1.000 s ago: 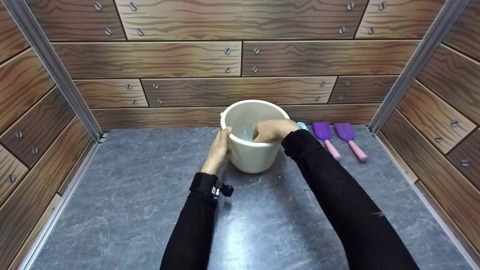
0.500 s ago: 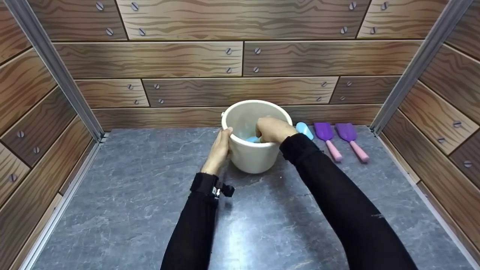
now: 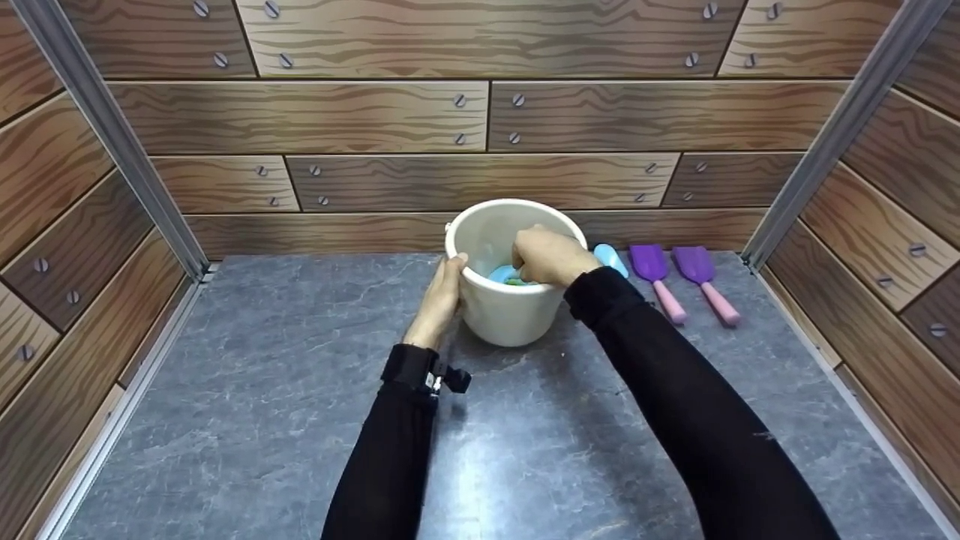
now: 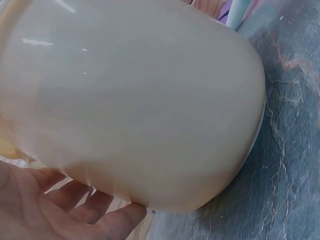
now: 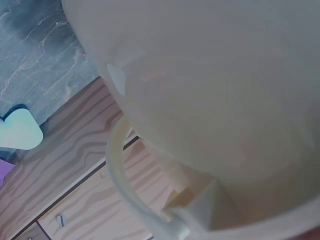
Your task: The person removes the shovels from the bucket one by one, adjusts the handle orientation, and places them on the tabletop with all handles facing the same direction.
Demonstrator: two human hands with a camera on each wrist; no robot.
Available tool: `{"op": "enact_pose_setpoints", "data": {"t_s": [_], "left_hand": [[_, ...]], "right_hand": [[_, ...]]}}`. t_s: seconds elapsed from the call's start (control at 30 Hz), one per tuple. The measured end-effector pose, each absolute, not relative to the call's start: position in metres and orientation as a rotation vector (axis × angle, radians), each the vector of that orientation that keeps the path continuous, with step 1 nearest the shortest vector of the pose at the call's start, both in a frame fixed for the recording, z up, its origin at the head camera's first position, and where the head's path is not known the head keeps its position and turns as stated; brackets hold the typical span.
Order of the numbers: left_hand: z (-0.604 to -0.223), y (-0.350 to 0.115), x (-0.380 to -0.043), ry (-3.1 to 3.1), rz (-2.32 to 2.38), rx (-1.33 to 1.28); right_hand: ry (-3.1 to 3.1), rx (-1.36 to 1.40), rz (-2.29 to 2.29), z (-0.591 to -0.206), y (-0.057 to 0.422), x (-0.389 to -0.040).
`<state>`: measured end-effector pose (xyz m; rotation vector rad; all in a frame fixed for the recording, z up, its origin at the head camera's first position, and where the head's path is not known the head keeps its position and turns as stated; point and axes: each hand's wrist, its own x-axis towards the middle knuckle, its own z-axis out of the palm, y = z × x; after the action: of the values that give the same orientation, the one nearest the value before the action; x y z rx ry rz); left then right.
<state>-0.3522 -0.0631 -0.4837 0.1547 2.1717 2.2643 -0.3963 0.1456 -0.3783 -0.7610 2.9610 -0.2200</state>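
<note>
A cream plastic bucket (image 3: 501,321) stands upright near the back wall. My left hand (image 3: 437,300) grips its left side, thumb over the rim; in the left wrist view the fingers (image 4: 90,205) curl against the outer wall. My right hand (image 3: 551,256) reaches in over the right front rim, fingers bent and pointing down, their tips hidden. Just left of those fingers, inside the bucket, shows a light-blue object (image 3: 501,273) with a green piece (image 3: 517,283) beside it. I cannot tell whether the right fingers hold it. The right wrist view shows the bucket wall and its handle (image 5: 116,172).
To the right, two purple toy shovels with pink handles (image 3: 658,281) (image 3: 705,283) lie side by side. A light-blue blade (image 3: 610,259) lies between them and the bucket, partly behind my right sleeve. Printed wood-plank panels (image 3: 315,120) enclose the grey marbled surface (image 3: 292,405).
The right hand has risen slightly inside the bucket and shifted a little. More of the light-blue object and the green piece now show. The left hand stays on the rim.
</note>
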Motion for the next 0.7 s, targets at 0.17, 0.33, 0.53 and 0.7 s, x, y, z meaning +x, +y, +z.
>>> {"op": "enact_pose_setpoints", "data": {"t_s": [0.17,0.33,0.53,0.7], "left_hand": [[-0.485,-0.063,-0.354,2.12,2.306,0.215],[-0.486,-0.063,-0.355,2.12,2.321,0.214],[-0.487,-0.063,-0.355,2.121,2.315,0.198],[-0.487,-0.064,-0.353,2.141,2.288,0.181]], "right_hand": [[2.983,-0.801,-0.226,-0.364,0.147,-0.383],[2.989,-0.824,-0.224,-0.356,0.152,-0.38],[3.012,-0.823,-0.248,-0.348,0.161,-0.374],[3.04,-0.844,-0.27,-0.346,0.169,-0.37]]}}
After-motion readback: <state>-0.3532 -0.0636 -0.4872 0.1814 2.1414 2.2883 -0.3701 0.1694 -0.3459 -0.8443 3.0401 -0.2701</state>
